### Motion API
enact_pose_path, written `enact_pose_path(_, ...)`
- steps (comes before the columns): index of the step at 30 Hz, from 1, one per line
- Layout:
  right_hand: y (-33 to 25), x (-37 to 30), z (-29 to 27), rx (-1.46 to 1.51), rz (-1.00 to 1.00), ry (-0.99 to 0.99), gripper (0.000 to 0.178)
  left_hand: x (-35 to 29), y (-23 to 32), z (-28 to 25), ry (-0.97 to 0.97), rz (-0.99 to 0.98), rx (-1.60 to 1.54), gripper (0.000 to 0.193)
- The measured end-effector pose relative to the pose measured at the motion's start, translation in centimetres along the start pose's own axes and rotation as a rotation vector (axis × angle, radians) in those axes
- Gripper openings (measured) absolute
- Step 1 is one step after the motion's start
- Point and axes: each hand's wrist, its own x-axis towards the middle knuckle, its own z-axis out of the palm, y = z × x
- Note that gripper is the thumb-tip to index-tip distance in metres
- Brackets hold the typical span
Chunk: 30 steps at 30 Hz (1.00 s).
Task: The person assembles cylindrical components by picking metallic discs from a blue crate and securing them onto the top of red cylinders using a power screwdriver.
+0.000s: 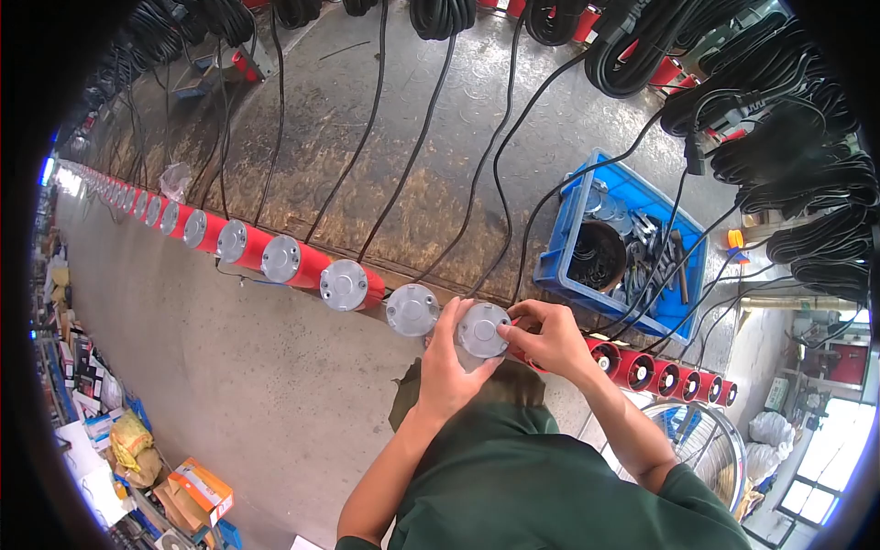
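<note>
Between my two hands, at the near edge of the worktable, is a transparent round cap (483, 330) with small screw holes near its rim. My left hand (447, 371) curls round its left and near sides, fingers and thumb against it. My right hand (553, 341) grips its right side, thumb tip on the rim beside a screw hole and index finger bent; whether it pinches a small screw I cannot make out. Just left sits another transparent cap (412, 310), and farther left similar caps top red cylinders (312, 267) in a row. To the right, red cylinders (639, 369) show open ends.
A blue crate (559, 266) on the worn worktable (367, 183) holds a dark round tub (596, 255) and metal tools. Black cables run across the table to coiled bundles (632, 46) at the far side. A fan (706, 449) stands at lower right, an orange carton (200, 486) at lower left.
</note>
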Motion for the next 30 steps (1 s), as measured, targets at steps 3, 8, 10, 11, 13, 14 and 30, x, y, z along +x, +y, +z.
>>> enact_pose_path(3, -0.2, 0.2, -0.3, -0.017, -0.011, -0.045, 0.040, 0.0, 0.2, -0.3, 0.003, 0.003, 0.017, 0.106)
enact_pose_path(8, 0.2, 0.4, -0.7, 0.052, -0.049, -0.051, 0.028, 0.0, 0.6, 0.1, 0.050, -0.018, 0.002, 0.101)
enact_pose_path(10, 0.9, 1.0, -1.1, -0.125, -0.192, 0.056, 0.025, -0.1, 0.6, 0.5, 0.063, -0.007, 0.015, 0.098)
enact_pose_path(11, 1.3, 1.2, -1.4, -0.202, -0.270, 0.105, 0.023, -0.2, 0.5, 0.7, 0.072, -0.005, -0.001, 0.097)
enact_pose_path(13, 2.0, 1.6, -1.6, -0.228, -0.291, 0.054, 0.023, -0.3, 0.5, 0.9, 0.079, 0.005, 0.026, 0.096)
enact_pose_path(14, 2.3, 1.7, -1.6, -0.183, -0.281, 0.009, 0.024, -0.4, 0.5, 1.0, 0.084, 0.010, 0.020, 0.095)
enact_pose_path(30, 4.0, 2.0, -1.6, -0.021, -0.203, -0.124, 0.032, -0.4, 0.7, 1.5, 0.105, 0.017, 0.080, 0.078)
